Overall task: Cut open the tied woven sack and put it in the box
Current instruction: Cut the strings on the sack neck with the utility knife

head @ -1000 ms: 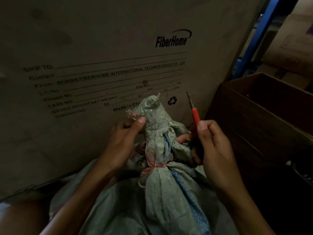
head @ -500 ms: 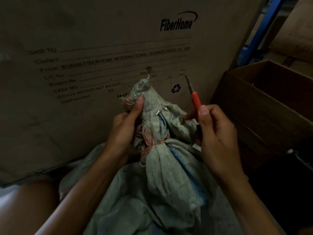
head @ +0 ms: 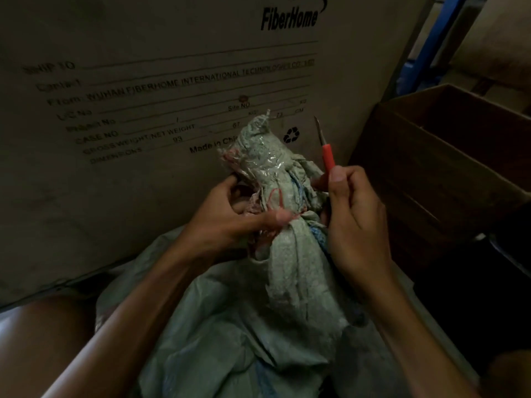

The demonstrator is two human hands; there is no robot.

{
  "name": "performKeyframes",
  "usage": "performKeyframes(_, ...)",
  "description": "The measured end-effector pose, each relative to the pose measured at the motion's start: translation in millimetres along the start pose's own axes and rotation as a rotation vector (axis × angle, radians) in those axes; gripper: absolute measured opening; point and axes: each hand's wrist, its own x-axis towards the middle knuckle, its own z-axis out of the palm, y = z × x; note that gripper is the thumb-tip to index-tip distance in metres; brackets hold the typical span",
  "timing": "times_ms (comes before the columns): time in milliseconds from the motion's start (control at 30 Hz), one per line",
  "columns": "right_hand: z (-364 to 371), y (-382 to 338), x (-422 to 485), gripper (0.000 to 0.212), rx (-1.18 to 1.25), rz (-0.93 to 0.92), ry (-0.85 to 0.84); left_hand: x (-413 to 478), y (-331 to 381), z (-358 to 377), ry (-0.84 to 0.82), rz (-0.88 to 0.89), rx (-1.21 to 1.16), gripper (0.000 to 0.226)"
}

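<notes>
A grey-green woven sack (head: 290,271) lies in front of me, its neck bunched upright and bound with a red string (head: 273,196). My left hand (head: 230,216) grips the neck at the tie, thumb pressed across the string. My right hand (head: 353,222) holds a small cutter with a red handle (head: 327,156), its thin blade pointing up, just right of the sack's neck. An open brown cardboard box (head: 448,156) stands to the right.
A large printed cardboard carton (head: 143,81) stands upright right behind the sack. A blue metal frame (head: 431,47) and more cartons show at the upper right. My knee (head: 43,334) is at the lower left.
My left thumb has slid down from the top of the bunched neck to the red string. The right hand stays beside the neck with the cutter upright.
</notes>
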Motion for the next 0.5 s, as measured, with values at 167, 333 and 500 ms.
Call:
performKeyframes(167,1,9,0,0.037,-0.014,0.017,0.011,1,-6,1,-0.040,-0.009,0.023,0.103)
performKeyframes(333,4,12,-2,0.036,-0.042,-0.014,0.010,1,-6,0,-0.096,-0.022,-0.069,0.099)
performKeyframes(500,7,13,-3,0.031,-0.080,-0.023,0.017,-2,-8,4,-0.122,-0.061,-0.189,0.088)
